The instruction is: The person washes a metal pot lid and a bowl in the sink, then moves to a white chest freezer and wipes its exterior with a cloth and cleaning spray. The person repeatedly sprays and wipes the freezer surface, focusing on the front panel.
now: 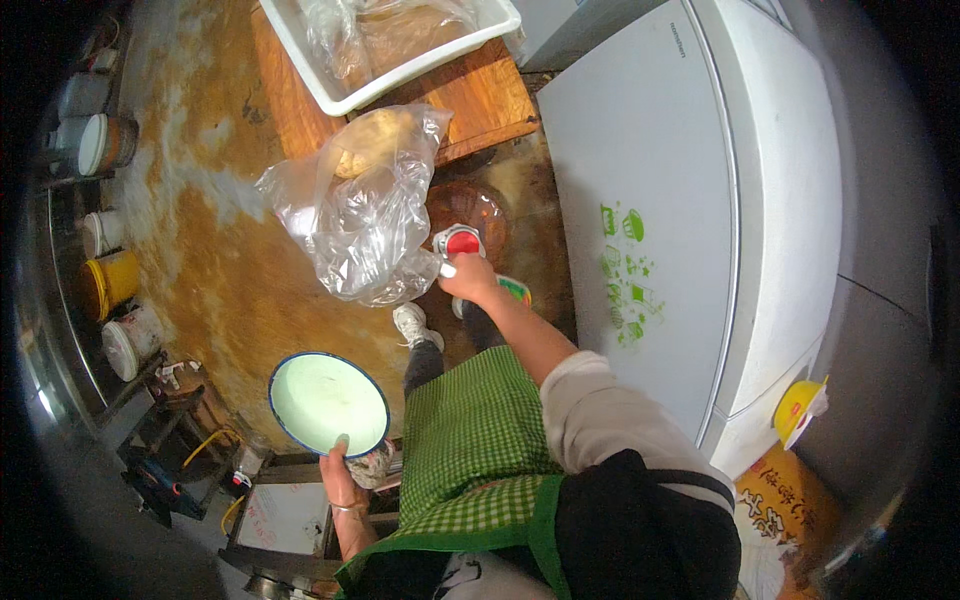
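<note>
My left hand (343, 476) grips the near rim of a pale enamel plate or shallow basin (330, 401) with a blue edge, thumb inside it. The inside of the plate looks bare. My right hand (471, 279) is closed at the gathered end of a large clear plastic bag (367, 225); a small white piece shows at its fingers and I cannot tell what it is. Yellowish lumps (375, 142) show through the far part of the bag, by the wooden table's edge. Just past my right hand is a round red thing with a whitish rim (461, 241).
A white plastic tub (390, 94) lined with clear plastic stands on a wooden table (480, 97). To the right is a pale fridge or freezer (645, 172). Several buckets, one a yellow bucket (112, 285), line the left. A low rack (187, 442) stands lower left.
</note>
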Demonstrator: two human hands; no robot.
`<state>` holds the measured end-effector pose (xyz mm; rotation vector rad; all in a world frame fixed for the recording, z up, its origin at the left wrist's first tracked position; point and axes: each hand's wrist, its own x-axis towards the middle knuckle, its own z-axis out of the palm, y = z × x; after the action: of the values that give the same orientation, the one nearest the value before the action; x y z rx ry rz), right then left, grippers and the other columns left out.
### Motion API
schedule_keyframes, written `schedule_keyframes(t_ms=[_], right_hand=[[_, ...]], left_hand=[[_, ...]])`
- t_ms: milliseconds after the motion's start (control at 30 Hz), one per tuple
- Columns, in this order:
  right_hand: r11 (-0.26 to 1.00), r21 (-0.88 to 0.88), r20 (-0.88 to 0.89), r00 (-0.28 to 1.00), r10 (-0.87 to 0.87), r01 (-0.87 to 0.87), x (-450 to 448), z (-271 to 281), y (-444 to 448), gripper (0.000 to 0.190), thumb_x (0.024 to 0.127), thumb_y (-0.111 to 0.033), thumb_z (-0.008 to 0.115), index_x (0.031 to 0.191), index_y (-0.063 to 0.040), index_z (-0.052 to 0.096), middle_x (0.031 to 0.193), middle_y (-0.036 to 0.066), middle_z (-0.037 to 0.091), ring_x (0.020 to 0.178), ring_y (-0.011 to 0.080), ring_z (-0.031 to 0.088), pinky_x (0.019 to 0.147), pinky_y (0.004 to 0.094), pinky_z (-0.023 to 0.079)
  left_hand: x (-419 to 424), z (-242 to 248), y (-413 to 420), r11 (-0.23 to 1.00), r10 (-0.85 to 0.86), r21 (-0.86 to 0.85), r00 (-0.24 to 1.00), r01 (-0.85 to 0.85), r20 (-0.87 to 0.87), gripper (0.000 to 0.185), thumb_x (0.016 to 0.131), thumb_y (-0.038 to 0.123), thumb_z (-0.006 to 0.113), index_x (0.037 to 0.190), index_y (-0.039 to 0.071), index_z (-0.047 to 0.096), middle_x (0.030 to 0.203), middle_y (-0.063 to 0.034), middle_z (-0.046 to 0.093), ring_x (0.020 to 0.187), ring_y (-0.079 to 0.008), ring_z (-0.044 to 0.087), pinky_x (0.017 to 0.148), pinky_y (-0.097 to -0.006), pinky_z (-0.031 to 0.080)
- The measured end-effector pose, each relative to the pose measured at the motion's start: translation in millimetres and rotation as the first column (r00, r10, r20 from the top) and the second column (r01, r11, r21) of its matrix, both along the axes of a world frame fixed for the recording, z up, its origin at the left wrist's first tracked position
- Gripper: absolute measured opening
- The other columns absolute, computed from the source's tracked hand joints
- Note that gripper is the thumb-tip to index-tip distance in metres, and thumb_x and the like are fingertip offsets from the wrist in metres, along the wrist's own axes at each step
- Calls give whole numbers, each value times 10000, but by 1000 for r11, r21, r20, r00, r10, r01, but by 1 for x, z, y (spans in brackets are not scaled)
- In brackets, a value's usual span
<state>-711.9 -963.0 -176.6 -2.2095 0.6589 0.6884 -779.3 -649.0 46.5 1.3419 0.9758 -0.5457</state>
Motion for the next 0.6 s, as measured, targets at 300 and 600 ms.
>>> schedule_keyframes(t_ms=[300, 600], right_hand=[[991, 111, 117, 991, 61, -74, 10, -13, -12, 404, 689, -276, 626, 1028, -57, 633, 923, 182, 661, 839, 336, 647, 775, 401, 517], [722, 219, 780, 326, -533, 656, -34, 52, -109, 216, 763, -159, 651, 915, -48, 545, 738, 143, 593, 605, 309, 593, 586, 405, 474]], left_hand=[[-1, -13, 33, 984, -102, 140, 994, 106, -33, 424, 801, 128, 586, 1175, -51, 496, 1108, -138, 580, 940, -241, 571, 787, -367, 460], [18, -12, 40, 970, -237, 84, 965, 229, 112, 395, 816, 186, 586, 1140, -34, 538, 1015, -73, 613, 900, -194, 574, 786, -322, 452]])
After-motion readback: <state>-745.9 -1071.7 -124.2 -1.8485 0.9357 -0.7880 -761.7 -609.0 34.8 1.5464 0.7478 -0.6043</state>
